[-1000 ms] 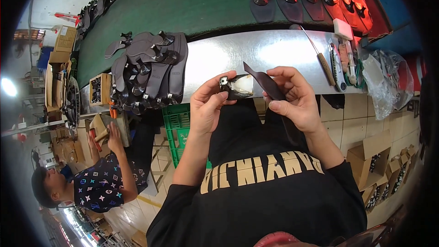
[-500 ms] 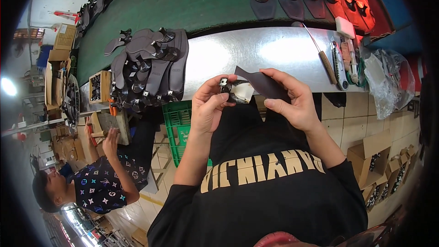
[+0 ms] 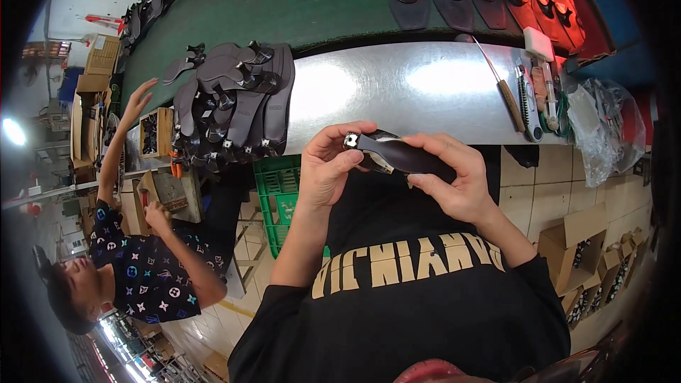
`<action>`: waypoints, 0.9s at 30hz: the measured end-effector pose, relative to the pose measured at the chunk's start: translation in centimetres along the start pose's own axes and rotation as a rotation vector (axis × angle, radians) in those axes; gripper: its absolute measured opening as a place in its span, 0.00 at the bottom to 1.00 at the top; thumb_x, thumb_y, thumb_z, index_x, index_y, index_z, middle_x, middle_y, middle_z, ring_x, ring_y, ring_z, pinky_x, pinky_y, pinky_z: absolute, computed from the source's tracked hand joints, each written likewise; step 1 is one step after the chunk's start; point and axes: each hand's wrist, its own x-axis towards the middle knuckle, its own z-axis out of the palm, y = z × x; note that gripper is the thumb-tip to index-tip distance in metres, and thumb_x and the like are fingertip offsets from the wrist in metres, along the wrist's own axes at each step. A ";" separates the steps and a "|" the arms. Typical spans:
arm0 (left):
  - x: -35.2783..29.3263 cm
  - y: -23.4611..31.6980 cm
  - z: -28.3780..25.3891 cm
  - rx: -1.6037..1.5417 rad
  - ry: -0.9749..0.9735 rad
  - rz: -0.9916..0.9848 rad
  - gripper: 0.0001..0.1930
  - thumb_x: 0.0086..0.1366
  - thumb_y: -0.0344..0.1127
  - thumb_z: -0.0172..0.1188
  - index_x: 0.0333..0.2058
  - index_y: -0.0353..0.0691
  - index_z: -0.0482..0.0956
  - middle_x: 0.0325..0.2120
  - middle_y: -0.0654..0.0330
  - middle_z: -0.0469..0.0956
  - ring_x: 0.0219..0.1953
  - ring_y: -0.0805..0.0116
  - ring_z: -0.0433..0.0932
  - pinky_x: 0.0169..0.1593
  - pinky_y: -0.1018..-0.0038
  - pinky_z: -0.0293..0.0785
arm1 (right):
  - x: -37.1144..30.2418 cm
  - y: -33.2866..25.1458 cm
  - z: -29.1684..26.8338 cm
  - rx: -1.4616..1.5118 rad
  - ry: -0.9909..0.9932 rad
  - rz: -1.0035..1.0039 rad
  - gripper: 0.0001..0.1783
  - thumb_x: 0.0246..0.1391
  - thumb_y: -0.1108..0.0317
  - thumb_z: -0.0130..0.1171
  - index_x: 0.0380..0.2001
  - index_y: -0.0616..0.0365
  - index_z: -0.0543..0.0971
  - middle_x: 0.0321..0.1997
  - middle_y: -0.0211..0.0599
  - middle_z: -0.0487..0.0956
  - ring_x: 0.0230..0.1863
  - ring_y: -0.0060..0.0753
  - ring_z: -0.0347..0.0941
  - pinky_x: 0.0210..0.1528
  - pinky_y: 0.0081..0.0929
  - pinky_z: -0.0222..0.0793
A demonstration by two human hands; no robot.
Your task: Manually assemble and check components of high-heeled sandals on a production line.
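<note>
Near the bench's front edge, my left hand [image 3: 328, 164] is closed on a glossy black shoe heel [image 3: 351, 141] with a shiny end. My right hand [image 3: 454, 177] grips the wide part of a dark shoe sole [image 3: 408, 156] between thumb and fingers. The sole's narrow end lies against the heel and covers most of it. A sliver of the heel's pale inner face shows beneath. To the left is a pile of dark soles [image 3: 248, 106], many bearing glossy heels.
A wooden-handled awl [image 3: 509, 103], a cutter knife [image 3: 527, 103] and a clear plastic bag [image 3: 603, 128] lie at the metal bench's right. More soles [image 3: 410, 10] rest on the green belt [image 3: 333, 0]. A green crate [image 3: 277, 202] stands below. A co-worker [image 3: 142, 262] reaches over at the left.
The sole has tilted down onto the heel, covering its pale inner face. The co-worker's one arm has stretched out toward the pile.
</note>
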 end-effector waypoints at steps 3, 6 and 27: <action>0.0 -0.1 -0.1 -0.007 0.002 -0.001 0.17 0.56 0.21 0.61 0.46 0.34 0.75 0.49 0.45 0.76 0.42 0.67 0.80 0.39 0.75 0.81 | 0.0 0.2 0.1 0.001 0.001 -0.012 0.25 0.42 0.80 0.64 0.49 0.64 0.77 0.40 0.45 0.80 0.39 0.35 0.79 0.43 0.24 0.72; 0.1 -0.3 -0.1 -0.011 0.000 -0.007 0.17 0.56 0.22 0.61 0.45 0.34 0.76 0.48 0.45 0.76 0.43 0.66 0.80 0.39 0.75 0.81 | -0.1 0.3 0.2 0.007 0.000 0.001 0.25 0.41 0.80 0.65 0.48 0.64 0.77 0.40 0.45 0.80 0.39 0.35 0.79 0.43 0.24 0.72; 0.3 -0.9 -0.5 -0.017 0.014 0.016 0.15 0.53 0.18 0.61 0.41 0.32 0.79 0.46 0.45 0.78 0.42 0.65 0.81 0.40 0.74 0.81 | 0.0 0.7 0.2 -0.036 -0.025 0.010 0.25 0.42 0.77 0.65 0.49 0.61 0.77 0.38 0.42 0.80 0.37 0.35 0.78 0.41 0.25 0.72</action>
